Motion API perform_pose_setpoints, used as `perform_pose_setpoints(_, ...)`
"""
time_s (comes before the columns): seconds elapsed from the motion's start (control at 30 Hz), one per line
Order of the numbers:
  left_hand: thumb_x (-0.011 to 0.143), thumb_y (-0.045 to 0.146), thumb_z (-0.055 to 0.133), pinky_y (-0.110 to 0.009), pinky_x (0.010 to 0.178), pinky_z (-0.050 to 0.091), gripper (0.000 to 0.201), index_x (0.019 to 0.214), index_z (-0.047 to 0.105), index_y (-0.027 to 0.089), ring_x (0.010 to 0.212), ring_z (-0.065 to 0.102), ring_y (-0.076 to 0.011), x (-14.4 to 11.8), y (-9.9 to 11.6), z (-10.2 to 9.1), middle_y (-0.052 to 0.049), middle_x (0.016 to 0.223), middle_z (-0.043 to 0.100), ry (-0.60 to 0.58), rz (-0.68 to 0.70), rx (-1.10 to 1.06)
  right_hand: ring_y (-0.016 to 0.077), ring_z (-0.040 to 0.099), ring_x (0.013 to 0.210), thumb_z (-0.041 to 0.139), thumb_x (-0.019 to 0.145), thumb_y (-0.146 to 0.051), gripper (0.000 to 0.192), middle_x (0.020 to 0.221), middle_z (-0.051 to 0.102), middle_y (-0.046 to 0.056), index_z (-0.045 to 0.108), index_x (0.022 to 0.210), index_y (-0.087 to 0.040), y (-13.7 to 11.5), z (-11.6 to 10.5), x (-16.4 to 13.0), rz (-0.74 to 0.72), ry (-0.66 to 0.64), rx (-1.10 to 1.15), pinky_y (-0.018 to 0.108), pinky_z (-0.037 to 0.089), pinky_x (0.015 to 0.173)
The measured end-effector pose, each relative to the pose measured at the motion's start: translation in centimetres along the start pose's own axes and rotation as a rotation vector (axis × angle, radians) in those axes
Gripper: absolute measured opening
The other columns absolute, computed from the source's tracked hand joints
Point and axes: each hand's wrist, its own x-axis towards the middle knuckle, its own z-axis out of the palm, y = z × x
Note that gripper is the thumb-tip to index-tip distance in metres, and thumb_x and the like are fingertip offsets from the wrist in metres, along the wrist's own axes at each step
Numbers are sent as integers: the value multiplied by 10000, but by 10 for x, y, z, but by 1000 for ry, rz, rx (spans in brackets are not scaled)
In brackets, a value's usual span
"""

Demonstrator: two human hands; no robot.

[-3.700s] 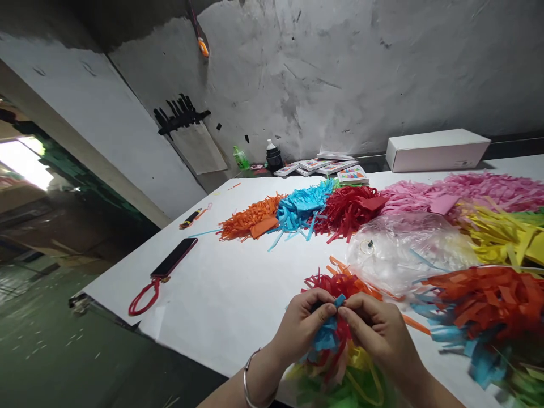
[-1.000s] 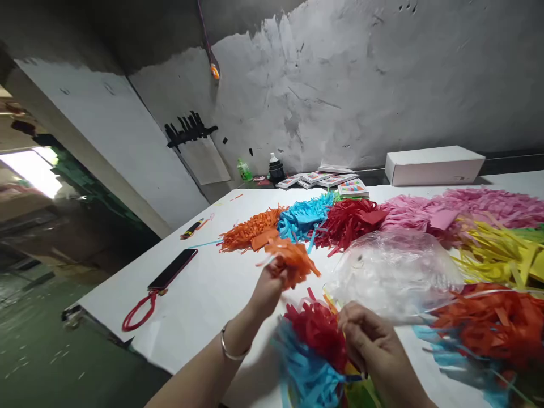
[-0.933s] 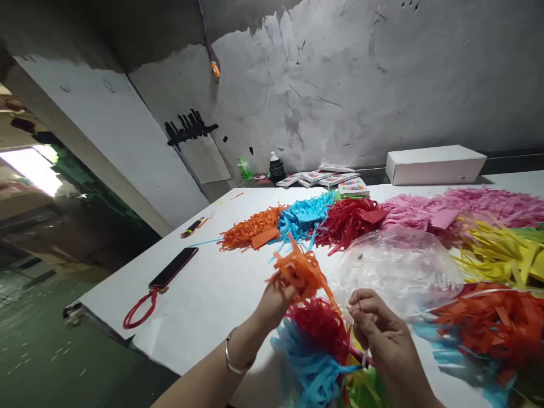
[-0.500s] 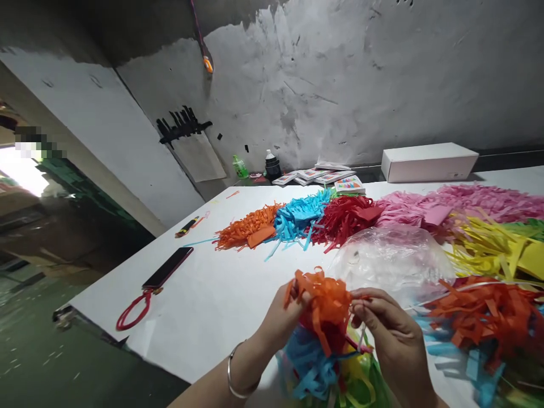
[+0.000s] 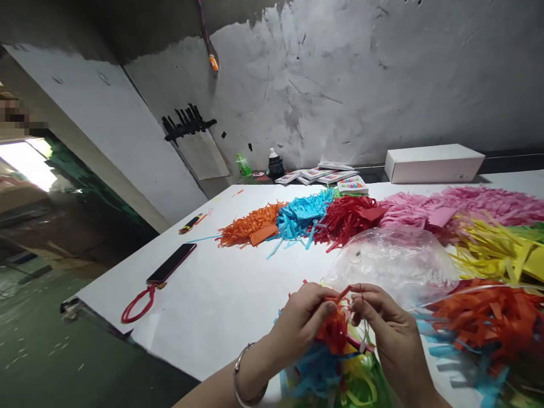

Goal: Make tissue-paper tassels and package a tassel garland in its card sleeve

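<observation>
My left hand [image 5: 304, 320] is closed in a pinch on an orange paper tassel [image 5: 332, 334] and mostly covers it. Close by on its right, my right hand [image 5: 380, 320] pinches a thin string [image 5: 361, 292] at the tassel's twisted tip. Below both hands hang blue paper strips [image 5: 317, 368], with yellow and green strips [image 5: 359, 377] beside them. A pink twisted end [image 5: 357, 343] with a bit of white string shows between the hands. The fingertips hide how the string meets the tassel.
Fringed paper bundles in orange [image 5: 253, 224], blue [image 5: 301, 215], red [image 5: 351, 221], pink [image 5: 412, 207] and yellow [image 5: 488, 243] lie across the white table [image 5: 212, 300]. A clear plastic bag [image 5: 391, 258] is before them. A phone [image 5: 172, 263] lies left; a white box [image 5: 433, 163] stands behind.
My left hand has turned over the orange tassel, back of the hand now up, hiding much of it. My right hand stays close by, still pinching. The view has shifted slightly.
</observation>
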Motion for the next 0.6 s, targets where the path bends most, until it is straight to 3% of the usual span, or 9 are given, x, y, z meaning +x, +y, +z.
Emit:
perform_pose_setpoints(0.07, 994, 409, 510, -299, 770, 465, 310, 1011, 714, 175, 818, 612, -197, -1, -3, -3, -76, 912, 712, 32, -132, -168, 135, 584, 571, 732, 820, -467, 266, 667, 661, 21, 771, 774, -208, 0, 0, -1, 65, 13, -36, 210, 495, 520)
perform_pose_setpoints(0.17, 937, 489, 600, -258, 706, 459, 348, 951, 724, 164, 760, 587, -170, -3, -4, -5, -53, 860, 692, 53, -268, -412, 108, 461, 458, 660, 875, -497, 324, 538, 544, -20, 774, 872, -193, 3, 1, -6, 91, -125, -95, 202, 386, 412)
perform_pose_setpoints(0.3, 867, 522, 691, -239, 685, 457, 370, 881, 715, 154, 714, 572, -147, -3, -2, -4, -33, 797, 669, 31, -330, -616, 126, 515, 522, 562, 949, -477, 348, 595, 578, -5, 762, 933, -193, 5, 3, -12, 43, -272, -192, 205, 406, 458)
perform_pose_setpoints(0.5, 831, 503, 744, -223, 660, 456, 363, 859, 702, 144, 684, 568, -129, -5, -7, 1, -24, 769, 645, 2, -410, -787, 150, 622, 656, 535, 975, -421, 332, 706, 646, 16, 706, 782, -211, 1, 3, -9, -93, -273, -314, 216, 470, 608)
perform_pose_setpoints(0.6, 808, 497, 771, -218, 657, 461, 366, 858, 700, 141, 691, 571, -128, -6, -10, 3, -25, 777, 641, 5, -433, -838, 157, 662, 679, 530, 979, -396, 304, 743, 698, 16, 728, 829, -221, 1, 3, -8, -98, -299, -335, 218, 487, 629)
